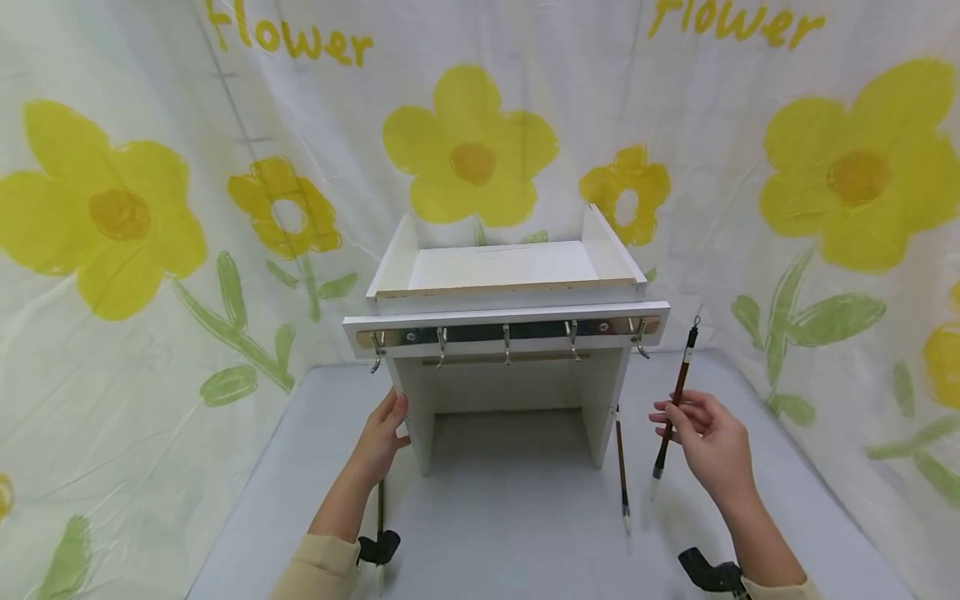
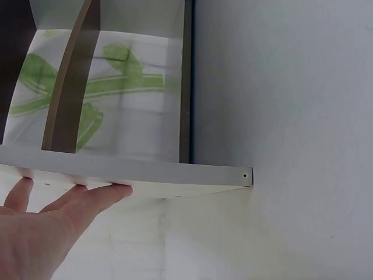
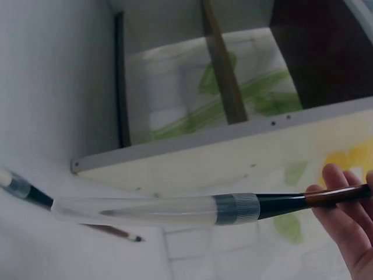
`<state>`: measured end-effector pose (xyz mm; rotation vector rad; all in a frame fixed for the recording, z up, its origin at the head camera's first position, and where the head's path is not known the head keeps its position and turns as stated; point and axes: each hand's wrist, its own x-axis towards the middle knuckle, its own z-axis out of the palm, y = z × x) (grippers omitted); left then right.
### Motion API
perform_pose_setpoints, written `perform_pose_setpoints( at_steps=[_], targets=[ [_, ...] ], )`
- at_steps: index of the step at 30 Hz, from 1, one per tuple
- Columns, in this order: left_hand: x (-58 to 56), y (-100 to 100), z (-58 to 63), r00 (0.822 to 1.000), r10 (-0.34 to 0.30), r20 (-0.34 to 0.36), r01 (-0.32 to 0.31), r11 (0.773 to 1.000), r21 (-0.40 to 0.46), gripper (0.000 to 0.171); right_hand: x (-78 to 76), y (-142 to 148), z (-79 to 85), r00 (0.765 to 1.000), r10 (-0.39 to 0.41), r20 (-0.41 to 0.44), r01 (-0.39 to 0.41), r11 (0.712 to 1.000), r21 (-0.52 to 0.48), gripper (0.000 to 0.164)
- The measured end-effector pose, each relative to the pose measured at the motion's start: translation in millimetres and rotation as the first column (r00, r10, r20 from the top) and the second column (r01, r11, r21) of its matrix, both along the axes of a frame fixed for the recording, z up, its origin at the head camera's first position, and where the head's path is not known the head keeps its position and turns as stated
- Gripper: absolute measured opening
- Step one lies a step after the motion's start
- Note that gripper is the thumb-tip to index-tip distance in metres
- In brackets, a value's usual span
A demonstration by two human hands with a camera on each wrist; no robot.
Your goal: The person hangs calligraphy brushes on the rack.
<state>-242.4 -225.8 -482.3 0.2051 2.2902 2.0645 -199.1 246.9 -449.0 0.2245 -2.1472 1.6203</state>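
The word "flower" appeared twice in yellow lettering (image 1: 300, 40) on the curtain (image 1: 330, 108), upper left and upper right; a pale band on the held brush (image 1: 682, 377) was too small to read. The right hand (image 1: 708, 442) pinched this brush by its handle, to the right of the white shelf (image 1: 506, 312), loop end up and clear-capped tip slanting down; the left hand (image 1: 384, 437) rested its extended fingers against the shelf's left side panel.

A second brush (image 1: 622, 467) lay between the shelf's right panel and the held brush; a third brush (image 1: 380, 508) lay partly beneath the left forearm. The hook rail (image 1: 480, 333) spanned the shelf's front edge; the lower bay opened forward onto the table (image 1: 510, 517); a gap separated the held brush from the right panel.
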Motion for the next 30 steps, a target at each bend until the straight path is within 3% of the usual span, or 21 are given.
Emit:
perform_pose_setpoints(
  at_steps=[11,18,23,30],
  targets=[
    [1.1,-1,-2.8,1.0,-0.002,0.001,0.002,1.0,0.005,0.064,15.8,-10,12.4,0.989,0.013,-0.145,-0.007,0.999,0.044,0.018],
    [1.1,-1,-2.8,1.0,0.007,0.01,-0.007,1.0,-0.002,0.065,30.9,-19,23.5,0.974,0.052,-0.219,-0.045,0.998,0.037,0.023],
    [0.6,0,-0.6,1.0,0.007,0.021,-0.007,1.0,-0.001,0.065,38.6,-27,30.4,0.953,0.124,-0.278,-0.134,0.991,-0.017,0.027],
    [1.1,0,-0.1,1.0,0.002,0.016,-0.002,1.0,0.004,0.064,38.8,-40,34.0,0.896,0.272,-0.351,-0.305,0.951,-0.043,0.03]
  ],
)
